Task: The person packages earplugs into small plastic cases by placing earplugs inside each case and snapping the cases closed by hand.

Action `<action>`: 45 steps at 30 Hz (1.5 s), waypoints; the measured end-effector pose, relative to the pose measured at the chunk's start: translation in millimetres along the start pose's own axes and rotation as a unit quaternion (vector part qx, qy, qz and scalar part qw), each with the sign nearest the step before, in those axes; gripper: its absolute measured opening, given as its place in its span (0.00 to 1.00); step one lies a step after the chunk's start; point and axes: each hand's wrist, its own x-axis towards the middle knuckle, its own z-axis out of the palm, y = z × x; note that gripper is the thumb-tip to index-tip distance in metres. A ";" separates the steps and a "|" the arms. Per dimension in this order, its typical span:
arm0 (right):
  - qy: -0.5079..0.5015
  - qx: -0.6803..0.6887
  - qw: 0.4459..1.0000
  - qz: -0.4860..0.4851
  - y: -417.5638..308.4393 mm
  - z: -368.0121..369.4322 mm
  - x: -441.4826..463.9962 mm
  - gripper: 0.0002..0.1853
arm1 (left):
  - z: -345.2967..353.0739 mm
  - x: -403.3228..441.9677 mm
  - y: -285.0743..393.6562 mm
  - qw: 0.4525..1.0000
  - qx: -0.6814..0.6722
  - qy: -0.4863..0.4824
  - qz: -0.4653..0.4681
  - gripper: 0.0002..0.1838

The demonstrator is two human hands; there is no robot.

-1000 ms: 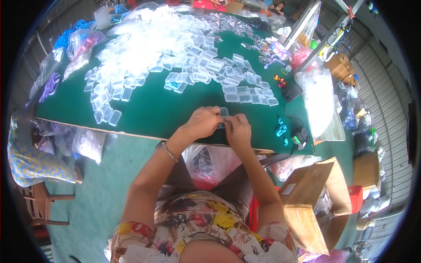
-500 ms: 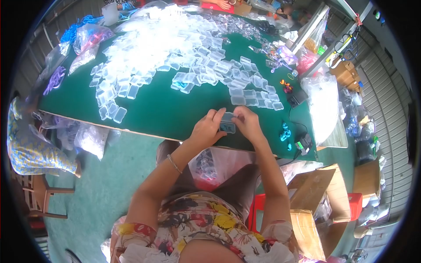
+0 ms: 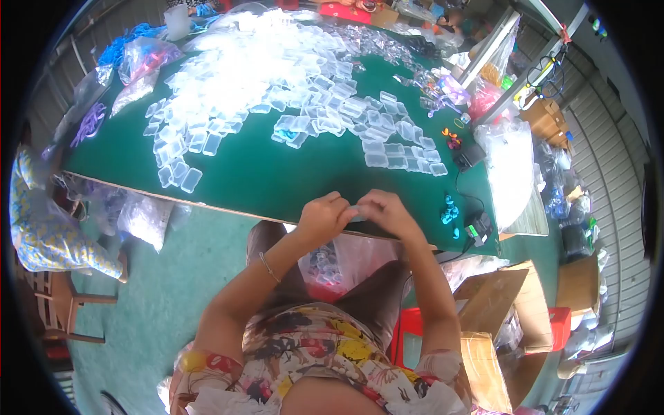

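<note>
A small clear plastic box (image 3: 357, 214) is held between both my hands, close to the front edge of the green table (image 3: 277, 176). Fingers closed, my left hand (image 3: 325, 218) grips its left side. My right hand (image 3: 385, 213) pinches it from the right, and the fingers cover much of it. Whether the box is fully closed is hidden. Beyond the hands lies a large spread of similar clear boxes (image 3: 387, 155), with a bit of something teal (image 3: 285, 134) among them.
Teal pieces (image 3: 450, 209), a black adapter (image 3: 478, 227) with a cord and orange pieces (image 3: 452, 138) lie at the right. Purple strips (image 3: 88, 124) are at the left. Below stand a lined bag (image 3: 325, 266) and an open cardboard box (image 3: 494, 297). Someone in patterned cloth (image 3: 55, 232) is at the left.
The clear box lay open in my fingers half a second ago. Both hands have since come down towards the table edge and closed around it, and less of it shows.
</note>
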 end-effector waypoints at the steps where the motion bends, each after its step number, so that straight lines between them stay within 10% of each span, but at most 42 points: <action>1: 0.003 0.180 0.983 0.036 -1.6 -6.3 9.9 0.08 | 0.6 -5.7 6.1 1.000 0.001 0.002 -0.001 0.09; 4: 0.260 -0.265 0.927 -0.047 20.4 -14.4 43.7 0.21 | 7.9 -25.9 24.8 0.999 0.022 0.007 0.035 0.10; 10: 0.273 -0.476 0.833 0.075 45.0 5.5 81.2 0.25 | 34.4 -68.7 29.4 0.981 0.095 -0.149 0.075 0.13; 18: 0.302 -0.106 0.944 0.075 50.5 -6.8 60.7 0.19 | 2.5 -22.2 11.5 0.977 -0.179 -0.072 -0.089 0.22; 20: 0.255 0.052 0.952 0.158 24.6 1.4 43.1 0.18 | 4.7 2.3 3.1 0.837 -0.453 0.020 -0.306 0.29; 23: 0.210 0.127 0.965 0.095 1.6 22.0 21.4 0.19 | 0.7 33.8 -0.2 0.750 -0.540 0.067 -0.375 0.31; 32: 0.065 -0.011 0.994 -0.090 -30.8 -6.5 16.7 0.27 | 12.5 32.1 -22.0 0.826 -0.519 -0.100 -0.197 0.27; 45: 0.043 0.054 0.995 -0.071 -20.4 -13.8 37.5 0.19 | 6.0 32.2 -25.2 0.728 -0.626 -0.135 -0.244 0.23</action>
